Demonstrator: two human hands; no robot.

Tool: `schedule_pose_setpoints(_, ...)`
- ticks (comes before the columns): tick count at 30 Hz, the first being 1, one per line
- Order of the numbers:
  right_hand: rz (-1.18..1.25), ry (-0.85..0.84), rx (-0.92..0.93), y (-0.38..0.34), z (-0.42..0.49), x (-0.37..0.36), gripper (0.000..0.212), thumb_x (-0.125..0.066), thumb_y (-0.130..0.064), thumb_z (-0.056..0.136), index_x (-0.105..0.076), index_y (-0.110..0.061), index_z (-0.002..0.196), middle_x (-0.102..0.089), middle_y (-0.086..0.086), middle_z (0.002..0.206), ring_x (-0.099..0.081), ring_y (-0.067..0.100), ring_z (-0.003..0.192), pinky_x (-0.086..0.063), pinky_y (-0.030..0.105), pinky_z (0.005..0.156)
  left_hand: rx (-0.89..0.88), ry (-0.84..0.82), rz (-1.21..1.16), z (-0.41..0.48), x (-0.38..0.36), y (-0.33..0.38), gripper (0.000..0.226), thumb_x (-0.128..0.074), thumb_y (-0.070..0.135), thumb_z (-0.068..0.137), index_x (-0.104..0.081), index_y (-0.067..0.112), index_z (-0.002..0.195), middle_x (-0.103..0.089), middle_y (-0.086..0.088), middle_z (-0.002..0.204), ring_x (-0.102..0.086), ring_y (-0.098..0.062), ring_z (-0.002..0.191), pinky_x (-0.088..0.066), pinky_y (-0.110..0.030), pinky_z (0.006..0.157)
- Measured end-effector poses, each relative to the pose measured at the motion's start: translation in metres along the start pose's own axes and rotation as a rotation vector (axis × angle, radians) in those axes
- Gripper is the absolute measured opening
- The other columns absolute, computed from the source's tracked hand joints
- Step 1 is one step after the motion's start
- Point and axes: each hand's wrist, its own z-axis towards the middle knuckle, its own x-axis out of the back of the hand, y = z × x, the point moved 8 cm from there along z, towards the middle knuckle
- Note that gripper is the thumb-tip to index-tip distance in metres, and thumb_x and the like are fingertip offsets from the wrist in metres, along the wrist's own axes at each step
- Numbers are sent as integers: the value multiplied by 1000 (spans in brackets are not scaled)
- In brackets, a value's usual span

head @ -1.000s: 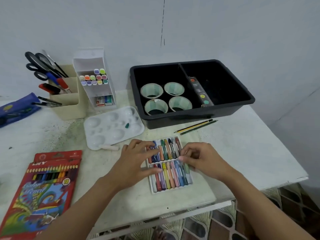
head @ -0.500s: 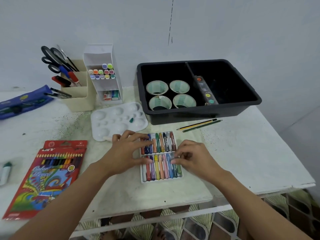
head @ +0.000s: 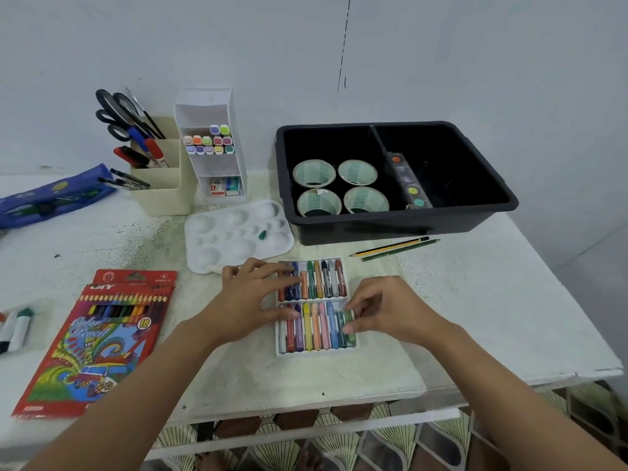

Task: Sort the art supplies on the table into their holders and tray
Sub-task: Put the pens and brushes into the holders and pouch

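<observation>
At the right end of the crayon tray's [head: 316, 353] near row, the right grip [head: 387, 311] is clenched on a green crayon [head: 350, 337], pinching it between fingertips and thumb. The left grip [head: 251, 300] is released, its fingers flat across the tray's left side and over the far row. The likeliest slip from here is a crayon seated crooked. If the green one is pressed down while it rides on its neighbour or on the tray's right rim, it may snap or pop back out. The light tray could also tip or skate on the counter [head: 475, 300] if the flat left fingers lift too soon. A push toward the person would carry it to the counter's edge, which is near the tray's front. The left fingers also cover several crayons in the far row, so dragging them could roll those out of their slots. The green crayon lies directly under the right fingertips, lengthwise in the last slot or just above it; whether it is fully seated cannot be told. Beyond the tray, two pencils [head: 394, 248] lie loose on the counter, and to its left a coloured pencil box [head: 102, 334] waits unsorted, both well apart from either grip.
</observation>
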Motion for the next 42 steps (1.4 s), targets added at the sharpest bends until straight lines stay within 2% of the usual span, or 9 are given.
schedule_pose_setpoints(6,-198,-143,-95,-7,13,-7,26,-95,-22,63,-74,-18,78,-66,-2,78,-61,14,68,-56,32,65,20,-6,-16,-2,2,2,77,-36,85,75,-44,50,143,-34,24,154,-24,-6,134,-13,-33,95)
schedule_pose_setpoints(11,-280,-183,-150,-14,22,-7,45,-97,-17,58,-57,-14,77,-62,-3,73,-55,13,63,-48,27,58,67,24,-114,-6,5,9,62,-60,66,84,-51,41,140,-38,17,154,-33,-9,137,-23,-39,108)
schedule_pose_setpoints(16,-164,-69,-234,-3,13,3,51,-97,-21,60,-57,-13,90,-66,-5,74,-60,3,59,-53,22,56,151,170,-249,-23,14,8,53,-68,58,84,-58,35,131,-46,14,126,-55,-5,104,-51,-31,92)
schedule_pose_setpoints(19,42,45,-331,4,11,5,57,-92,-34,66,-60,-18,110,-69,3,89,-71,15,73,-62,29,67,340,187,-353,-30,15,-7,61,-66,57,86,-53,28,138,-55,9,114,-59,-4,91,-48,-22,78)
schedule_pose_setpoints(21,48,45,-330,0,14,-1,48,-87,-39,73,-60,-20,108,-69,-3,85,-70,9,69,-59,24,64,385,89,-375,-32,9,-8,64,-67,54,87,-52,24,141,-57,4,113,-59,-6,90,-46,-21,75)
schedule_pose_setpoints(25,-19,78,-311,-8,22,-13,31,-83,-36,80,-68,-21,103,-70,-9,84,-69,6,75,-61,29,67,333,-9,-426,-29,4,9,30,-69,44,90,-63,30,116,-59,6,102,-58,-5,83,-48,-20,70)
schedule_pose_setpoints(28,-24,120,-319,-11,23,-16,32,-80,-31,84,-63,-20,109,-66,-8,85,-67,9,79,-61,32,68,392,16,-588,-30,3,8,29,-71,35,90,-61,25,115,-66,12,96,-61,-2,78,-44,-14,63)
schedule_pose_setpoints(32,43,158,-304,-16,22,-19,26,-73,-27,90,-53,-22,106,-63,-3,87,-66,13,80,-57,28,60,473,79,-774,-40,7,-2,25,-74,26,89,-56,34,104,-66,8,99,-64,-8,89,-53,-24,77)
schedule_pose_setpoints(42,463,117,-235,-57,43,-53,22,-65,-14,97,-43,-16,98,-66,8,99,-73,12,69,-56,30,55,524,200,-873,-66,39,-42,39,-76,14,87,-55,25,119,-60,2,104,-62,-9,84,-54,-24,68)
